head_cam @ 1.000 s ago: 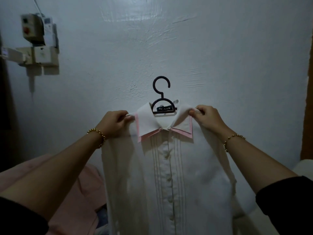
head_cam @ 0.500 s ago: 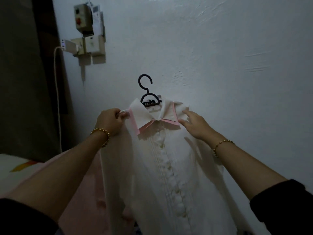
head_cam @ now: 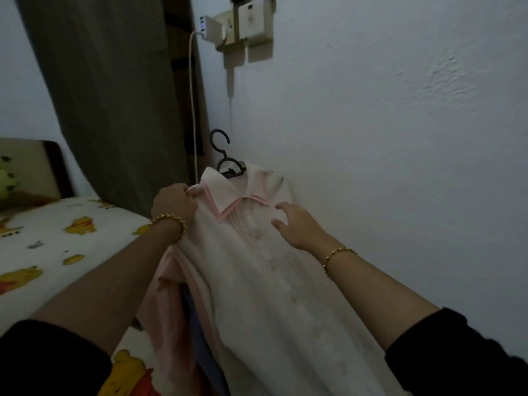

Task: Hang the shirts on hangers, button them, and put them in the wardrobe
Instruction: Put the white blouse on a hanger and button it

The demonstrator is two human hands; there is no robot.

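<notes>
Held up in front of the pale wall [head_cam: 400, 138], top leaning left: cream shirt [head_cam: 257, 281] on a black hanger [head_cam: 225, 164], hook sticking up above the pink-edged collar [head_cam: 225, 195]. Front closed down the row of buttons [head_cam: 274, 264], though too blurred to count. Left hand [head_cam: 174, 205] curled tight round the shirt's shoulder just beside the collar tip, carrying the weight. Right hand [head_cam: 298, 228] slack and spread, fingers straight, holding nothing, over the chest just below the collar's other tip; touching the cloth or just off it, cannot tell. Gold bead bracelet [head_cam: 171, 221] on each wrist, black sleeves at the bottom corners. Pink garment [head_cam: 165, 295] hanging under the left forearm. Left of that, a bed [head_cam: 57, 238] with a cartoon-bear sheet. Behind it a grey curtain [head_cam: 114, 95]. On the wall near the top edge, a socket box [head_cam: 251, 24] with a white cable [head_cam: 193, 110] running down.
</notes>
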